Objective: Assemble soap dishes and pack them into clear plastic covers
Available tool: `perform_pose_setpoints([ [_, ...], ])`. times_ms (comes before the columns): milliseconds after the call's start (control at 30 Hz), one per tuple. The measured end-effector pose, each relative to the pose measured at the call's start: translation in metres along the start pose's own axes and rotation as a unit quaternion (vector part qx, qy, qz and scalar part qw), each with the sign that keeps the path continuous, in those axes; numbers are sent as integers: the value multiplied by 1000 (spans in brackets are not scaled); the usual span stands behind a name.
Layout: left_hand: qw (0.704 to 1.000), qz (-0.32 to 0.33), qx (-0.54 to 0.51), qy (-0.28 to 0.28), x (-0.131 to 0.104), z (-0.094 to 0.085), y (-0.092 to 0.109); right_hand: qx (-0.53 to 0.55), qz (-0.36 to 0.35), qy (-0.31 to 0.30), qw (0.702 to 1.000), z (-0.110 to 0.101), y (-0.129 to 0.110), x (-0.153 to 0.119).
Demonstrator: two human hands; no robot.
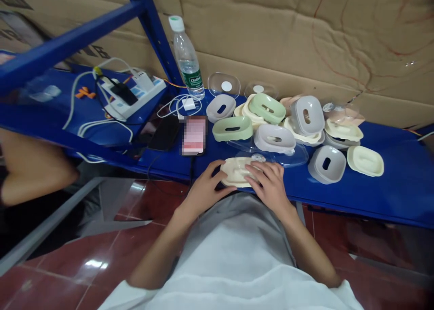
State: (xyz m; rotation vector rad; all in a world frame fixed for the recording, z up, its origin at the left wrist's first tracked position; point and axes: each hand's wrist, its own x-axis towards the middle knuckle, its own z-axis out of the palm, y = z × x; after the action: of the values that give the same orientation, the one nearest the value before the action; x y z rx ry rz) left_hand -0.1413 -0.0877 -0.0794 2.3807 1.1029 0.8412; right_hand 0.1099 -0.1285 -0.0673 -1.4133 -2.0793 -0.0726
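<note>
At the table's front edge, right by my body, lies a cream soap dish [233, 172] with a wavy rim. My left hand [205, 188] grips its left end, thumb on the near side and fingers on the far side. Across the right part of the dish rest the curled fingers of my right hand [267, 178], hiding that end. A clear plastic lid [296, 158] with a round label lies just beyond. Close behind are a lilac soap dish tray [274, 139] and a green tray [233, 128], both with a slot in the bottom.
More soap dish parts, including a grey tray [327, 165] and a cream dish [366, 160], cover the blue table [400, 188]. Left stand a phone [194, 135], a water bottle [188, 61] and a power strip [135, 97] with cables. A blue shelf post [149, 29] rises there; another person's arm [34, 169] shows far left.
</note>
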Motion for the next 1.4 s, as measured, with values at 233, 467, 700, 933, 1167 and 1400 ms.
perform_pose_setpoints([
  [233, 999, 4, -32, -27, 0, -16, -11, 54, 34, 6, 998, 5, 5, 4],
  [467, 991, -20, -85, -105, 2, -30, -10, 4, 21, 88, 996, -15, 39, 9],
  [700, 996, -10, -58, -64, 2, -8, 5, -57, 46, 89, 993, -40, 57, 5],
  [933, 998, -26, -45, -37, 3, 6, 7, 23, -26, -11, 999, -44, 1, -38],
  [1167, 997, 57, -40, -43, 2, 0, -1, 22, -39, -51, 998, -31, -11, -38],
  [1400, 998, 32, -9, -55, 4, 2, 2, 2, -7, -32, 999, -27, -15, -35],
])
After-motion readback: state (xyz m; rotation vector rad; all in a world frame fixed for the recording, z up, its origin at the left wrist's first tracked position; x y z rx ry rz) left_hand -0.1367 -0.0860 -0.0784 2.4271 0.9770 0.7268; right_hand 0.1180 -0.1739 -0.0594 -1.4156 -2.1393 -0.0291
